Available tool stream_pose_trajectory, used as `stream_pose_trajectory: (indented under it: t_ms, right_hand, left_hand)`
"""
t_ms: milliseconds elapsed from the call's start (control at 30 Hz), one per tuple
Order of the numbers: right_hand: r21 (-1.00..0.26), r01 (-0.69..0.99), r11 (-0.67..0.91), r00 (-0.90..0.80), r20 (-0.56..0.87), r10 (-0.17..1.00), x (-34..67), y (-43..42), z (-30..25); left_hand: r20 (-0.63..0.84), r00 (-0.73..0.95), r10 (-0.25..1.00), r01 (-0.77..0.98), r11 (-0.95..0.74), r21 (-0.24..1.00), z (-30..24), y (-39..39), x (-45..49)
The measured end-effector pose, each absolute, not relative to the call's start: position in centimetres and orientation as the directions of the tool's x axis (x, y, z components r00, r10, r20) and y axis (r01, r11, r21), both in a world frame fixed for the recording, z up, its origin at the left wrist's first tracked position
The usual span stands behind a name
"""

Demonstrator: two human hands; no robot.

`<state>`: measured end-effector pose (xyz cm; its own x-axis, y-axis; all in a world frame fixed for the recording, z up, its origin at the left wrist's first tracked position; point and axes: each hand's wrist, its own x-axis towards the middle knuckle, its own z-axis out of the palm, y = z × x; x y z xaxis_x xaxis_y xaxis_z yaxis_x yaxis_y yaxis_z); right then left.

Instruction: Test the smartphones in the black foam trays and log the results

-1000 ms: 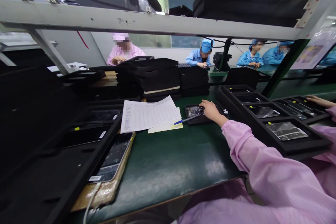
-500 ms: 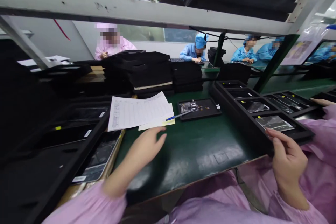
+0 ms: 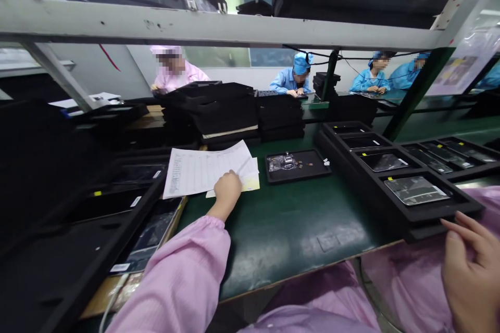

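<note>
My left hand rests closed in a fist on the right edge of the white printed sheet, over a yellow note. The blue pen that lay between the papers and the small black tray no longer shows on the table; it seems to be inside this fist. My right hand is at the lower right with fingers apart and nothing in it, just below the front corner of the long black foam tray. That tray holds flat phone parts in its pockets.
Black foam trays with phone screens line the left. Stacks of black trays stand behind the papers. A grey shelf beam crosses overhead on a green post. Several people in pink and blue coats work across the green bench.
My left hand moved forward from the bench onto the papers and closed; the pen is gone from beside the small tray. My right hand dropped lower and further right, off the foam tray's edge.
</note>
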<state>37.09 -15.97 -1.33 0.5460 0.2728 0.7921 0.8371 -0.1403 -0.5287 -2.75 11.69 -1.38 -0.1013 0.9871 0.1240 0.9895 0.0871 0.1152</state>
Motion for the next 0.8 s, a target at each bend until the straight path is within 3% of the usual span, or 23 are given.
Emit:
stream_pose_trajectory:
  t_ms: [200, 400, 467, 533, 567, 600, 633, 733, 800]
  right_hand:
    - [-0.335, 0.936, -0.103, 0.342, 0.805, 0.486, 38.4, -12.9, -3.9]
    - [-0.207, 0.956, -0.208, 0.290, 0.782, 0.552, 38.4, -11.5, -3.8]
    - [-0.236, 0.952, -0.196, 0.306, 0.764, 0.568, 37.4, -11.0, -3.3]
    - [-0.274, 0.951, -0.144, 0.306, 0.765, 0.566, 35.3, -10.3, -3.0]
    - [-0.286, 0.952, -0.109, 0.296, 0.771, 0.563, 33.9, -10.0, -2.9]
    - [-0.295, 0.953, -0.071, 0.282, 0.776, 0.564, 32.3, -9.6, -2.8]
    - [-0.302, 0.953, -0.031, 0.265, 0.779, 0.568, 30.6, -9.3, -2.7]
    - [-0.333, 0.934, 0.131, 0.181, 0.755, 0.630, 25.9, -9.1, -2.2]
    - [-0.370, 0.896, 0.247, 0.124, 0.741, 0.659, 24.1, -9.9, -1.8]
  left_hand:
    - [0.216, -0.140, 0.966, 0.987, 0.118, 0.112, -2.1, 11.7, -2.6]
    - [0.377, -0.034, 0.925, 0.968, -0.064, 0.243, 0.3, 9.1, 0.0]
    - [0.420, 0.080, 0.904, 0.862, -0.274, 0.426, 1.3, 7.0, 2.2]
    - [0.336, 0.204, 0.920, 0.518, -0.392, 0.760, 1.9, 4.1, 5.1]
    - [0.178, 0.287, 0.941, 0.282, -0.260, 0.923, 1.9, 2.5, 6.7]
    - [-0.021, 0.380, 0.925, 0.054, 0.000, 0.999, 1.7, 1.0, 8.4]
    - [-0.110, 0.440, 0.891, 0.008, 0.119, 0.993, 1.4, -0.4, 10.0]
    - [-0.276, 0.586, 0.762, -0.179, 0.454, 0.873, 0.3, -3.6, 14.2]
    - [-0.310, 0.657, 0.687, -0.388, 0.661, 0.643, -0.2, -4.9, 16.3]
